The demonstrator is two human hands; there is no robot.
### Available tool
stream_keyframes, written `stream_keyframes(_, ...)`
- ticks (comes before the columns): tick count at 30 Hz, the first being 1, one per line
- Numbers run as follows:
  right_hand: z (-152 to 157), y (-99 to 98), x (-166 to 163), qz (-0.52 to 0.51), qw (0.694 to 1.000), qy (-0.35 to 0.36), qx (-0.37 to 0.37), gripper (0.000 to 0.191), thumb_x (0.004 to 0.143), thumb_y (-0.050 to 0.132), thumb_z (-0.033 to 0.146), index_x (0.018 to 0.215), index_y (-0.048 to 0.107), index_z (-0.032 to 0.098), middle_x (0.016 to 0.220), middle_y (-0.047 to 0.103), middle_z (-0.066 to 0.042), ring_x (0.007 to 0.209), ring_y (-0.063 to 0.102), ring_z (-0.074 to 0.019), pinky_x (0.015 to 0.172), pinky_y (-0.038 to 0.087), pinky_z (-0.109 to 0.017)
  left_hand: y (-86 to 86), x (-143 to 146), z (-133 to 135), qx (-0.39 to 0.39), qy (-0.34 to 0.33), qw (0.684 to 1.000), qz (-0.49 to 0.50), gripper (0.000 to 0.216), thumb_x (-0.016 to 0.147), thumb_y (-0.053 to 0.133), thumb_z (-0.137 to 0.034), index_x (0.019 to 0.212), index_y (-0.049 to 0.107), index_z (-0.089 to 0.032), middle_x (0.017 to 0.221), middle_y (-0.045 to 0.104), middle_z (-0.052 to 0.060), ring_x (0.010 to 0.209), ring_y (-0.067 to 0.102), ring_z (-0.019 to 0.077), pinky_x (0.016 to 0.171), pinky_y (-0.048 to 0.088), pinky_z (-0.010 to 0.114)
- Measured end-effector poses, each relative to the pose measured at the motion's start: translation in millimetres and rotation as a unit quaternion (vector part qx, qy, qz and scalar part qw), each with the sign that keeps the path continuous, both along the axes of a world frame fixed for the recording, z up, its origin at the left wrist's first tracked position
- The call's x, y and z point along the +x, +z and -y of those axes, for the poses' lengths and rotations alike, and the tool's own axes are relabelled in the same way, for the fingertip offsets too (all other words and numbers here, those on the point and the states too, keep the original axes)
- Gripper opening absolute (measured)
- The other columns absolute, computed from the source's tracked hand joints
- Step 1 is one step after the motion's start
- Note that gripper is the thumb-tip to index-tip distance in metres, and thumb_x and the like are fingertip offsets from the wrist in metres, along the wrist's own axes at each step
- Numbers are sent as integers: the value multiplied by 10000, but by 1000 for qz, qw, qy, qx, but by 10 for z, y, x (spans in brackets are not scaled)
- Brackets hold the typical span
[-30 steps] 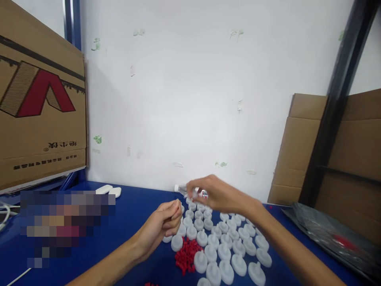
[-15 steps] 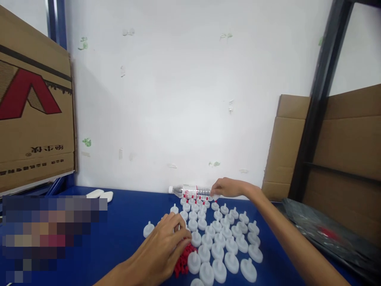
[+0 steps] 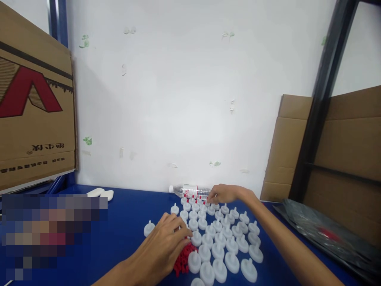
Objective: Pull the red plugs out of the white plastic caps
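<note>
White scuffed wall point(image 3: 178, 99) rises beyond both hands. Blue flat counter point(image 3: 116, 230) runs under them, carrying all the parts.

Left hand point(image 3: 168, 240): palm down, wrist low, back of the hand toward the camera. Fingers bent and loosely parted, thumb side facing the white pieces to its right. Whether anything sits beneath the fingers cannot be told; they hide it.

Right hand point(image 3: 222, 194): reached farther out, wrist arched, fingers angled down and drawn nearly together over the top of a white piece at the far end. Firm grip or light touch: cannot tell. The high wrist presumably keeps the forearm off the pieces below.

Clear plastic bottle with white cap point(image 3: 189, 191) lies on its side just left of the right fingertips, along the wall foot; possibly a back stop for the rows.

Translucent white round plastic pieces with stems point(image 3: 218, 251) spread between the hands and nearer than the right one. Bases down, stems up: probably the stable way, leaving stems easy to pinch. Several in the far rows show red tips.

Small red plastic parts point(image 3: 182, 264) lie heaped against the left hand's thumb side, likely for short reach.
</note>
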State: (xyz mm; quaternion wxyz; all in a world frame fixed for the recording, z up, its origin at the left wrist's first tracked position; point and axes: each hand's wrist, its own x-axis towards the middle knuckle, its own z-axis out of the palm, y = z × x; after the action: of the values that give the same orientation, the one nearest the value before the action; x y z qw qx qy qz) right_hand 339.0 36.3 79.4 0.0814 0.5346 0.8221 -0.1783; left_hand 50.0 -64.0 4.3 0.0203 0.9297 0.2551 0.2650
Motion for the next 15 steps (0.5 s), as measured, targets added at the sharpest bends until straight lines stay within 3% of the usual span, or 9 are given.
stream_keyframes(3,6,28,23,5,1000,-10,16,316,980,624,371,1224,621,170,1228,639,-81,1031,653,-227,877,562,-431,10,8,4,-7,2,1000,0,207,1002,507,-96,1111,622,-231,1037,661,29,946,552,213,897,377,380)
stream_keyframes(8,30,99,114,35,996,-58,57,303,989,608,369,1234,618,191,1274,618,-90,1072,636,-229,911,548,-442,29,11,26,-10,2,1000,26,95,979,598,-161,983,674,-218,956,680,29,937,551,222,900,399,388)
stream_keyframes(15,58,2,14,76,995,-70,9,315,981,623,365,1236,615,179,1253,626,-85,1048,647,-230,886,561,-434,62,7,69,-36,4,999,9,134,964,598,-161,955,709,-237,1011,653,43,962,555,228,888,449,386)
